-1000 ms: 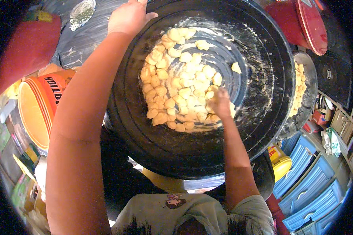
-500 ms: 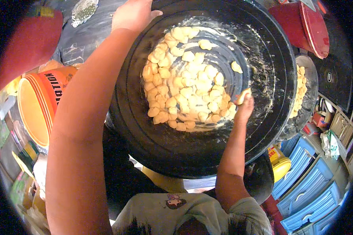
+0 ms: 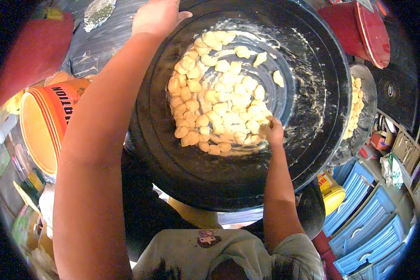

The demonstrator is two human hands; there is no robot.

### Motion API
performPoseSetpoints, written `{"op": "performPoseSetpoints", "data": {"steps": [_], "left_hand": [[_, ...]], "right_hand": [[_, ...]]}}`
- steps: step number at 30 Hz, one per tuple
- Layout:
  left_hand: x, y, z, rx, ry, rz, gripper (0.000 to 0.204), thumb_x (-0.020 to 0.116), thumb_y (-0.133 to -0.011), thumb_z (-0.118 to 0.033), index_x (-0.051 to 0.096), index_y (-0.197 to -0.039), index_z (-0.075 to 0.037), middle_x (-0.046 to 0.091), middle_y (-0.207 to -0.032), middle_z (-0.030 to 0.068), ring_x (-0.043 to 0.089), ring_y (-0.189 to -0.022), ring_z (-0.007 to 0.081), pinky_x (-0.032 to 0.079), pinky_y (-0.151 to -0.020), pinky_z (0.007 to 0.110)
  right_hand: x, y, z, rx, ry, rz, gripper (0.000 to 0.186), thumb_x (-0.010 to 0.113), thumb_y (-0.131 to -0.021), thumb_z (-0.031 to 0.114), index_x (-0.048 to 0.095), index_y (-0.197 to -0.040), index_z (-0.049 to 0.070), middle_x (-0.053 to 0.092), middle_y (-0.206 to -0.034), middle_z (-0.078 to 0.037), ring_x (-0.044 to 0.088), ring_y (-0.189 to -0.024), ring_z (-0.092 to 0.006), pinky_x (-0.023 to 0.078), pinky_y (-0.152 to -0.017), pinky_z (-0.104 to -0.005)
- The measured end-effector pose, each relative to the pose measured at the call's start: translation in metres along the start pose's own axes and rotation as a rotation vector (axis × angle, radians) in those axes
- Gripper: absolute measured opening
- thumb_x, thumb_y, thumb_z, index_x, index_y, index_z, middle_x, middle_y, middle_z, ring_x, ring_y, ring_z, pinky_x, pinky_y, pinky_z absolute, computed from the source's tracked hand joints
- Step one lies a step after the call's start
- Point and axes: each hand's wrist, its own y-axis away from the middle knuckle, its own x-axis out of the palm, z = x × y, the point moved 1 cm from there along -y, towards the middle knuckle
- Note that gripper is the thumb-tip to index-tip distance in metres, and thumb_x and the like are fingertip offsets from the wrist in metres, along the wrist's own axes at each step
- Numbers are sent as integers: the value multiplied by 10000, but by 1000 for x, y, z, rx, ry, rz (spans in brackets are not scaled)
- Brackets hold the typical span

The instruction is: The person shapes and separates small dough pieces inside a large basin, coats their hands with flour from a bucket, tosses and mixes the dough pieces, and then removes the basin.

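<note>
A large black basin (image 3: pixel 233 182) holds many pale yellow, floury lumps of what looks like dough (image 3: pixel 240 98), heaped over its left and middle; a few lie apart to the upper right. My left hand (image 3: pixel 156 18) grips the basin's upper-left rim, thumb out over the inside. My right hand (image 3: pixel 274 130) is at the right edge of the heap, its fingers curled down among the lumps; whatever they hold is hidden.
Stacked orange tubs (image 3: pixel 39 130) and a red surface (image 3: pixel 30 51) are at left. At right are a red bucket (image 3: pixel 340 28), a clear bowl (image 3: pixel 366 121) of similar lumps, a black box (image 3: pixel 396 93), a yellow container (image 3: pixel 333 200) and blue plastic drawers (image 3: pixel 373 233).
My right hand moved right holding a lump, then returned leftward and down into the heap. A loose lump now shows in the basin's upper right. My left hand stays on the rim.
</note>
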Motion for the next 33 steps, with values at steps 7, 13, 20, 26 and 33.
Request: {"op": "performPoseSetpoints", "data": {"steps": [7, 13, 20, 26, 33], "left_hand": [[-1, 2, 2, -28, -23, -21, 635, 644, -754, -341, 391, -1260, -53, 538, -1080, 192, 575, -922, 351, 476, -757, 412], [-1, 0, -5, -5, 5, -21, 635, 638, -757, -348, 387, -1262, -55, 536, -1073, 197, 578, -916, 353, 479, -749, 416], [-9, 2, 0, -46, -19, 40, 639, 630, -763, -361, 382, -1267, -56, 534, -1071, 206, 577, -913, 353, 476, -758, 418], [-5, 4, 2, -33, -23, -12, 644, 630, -764, -361, 381, -1274, -58, 533, -1082, 201, 568, -936, 352, 471, -773, 416], [-1, 3, 6, -28, -12, -6, 641, 637, -760, -349, 384, -1270, -53, 541, -1066, 200, 570, -933, 352, 471, -771, 417]], "right_hand": [[-65, -41, 52, 306, -1160, -191, 358, 557, -872, 282, 510, -1112, 21, 582, -822, -63, 539, -673, -115, 461, -603, -261], [-1, -56, -42, 185, -75, 42, 499, 672, -760, 199, 497, -1188, 11, 577, -1096, -107, 554, -989, -218, 437, -822, -326], [-20, -33, 46, 208, -566, -16, 209, 659, -700, 133, 522, -844, 68, 540, -749, -36, 512, -628, -174, 429, -593, -281], [-73, -47, 95, 255, -1619, -231, 567, 513, -839, 482, 379, -1231, 94, 468, -1176, -96, 476, -1038, -258, 415, -868, -401], [41, -21, 49, 300, 43, 167, 619, 710, -681, 220, 448, -1159, -73, 540, -1053, -248, 538, -1002, -328, 433, -839, -355]]}}
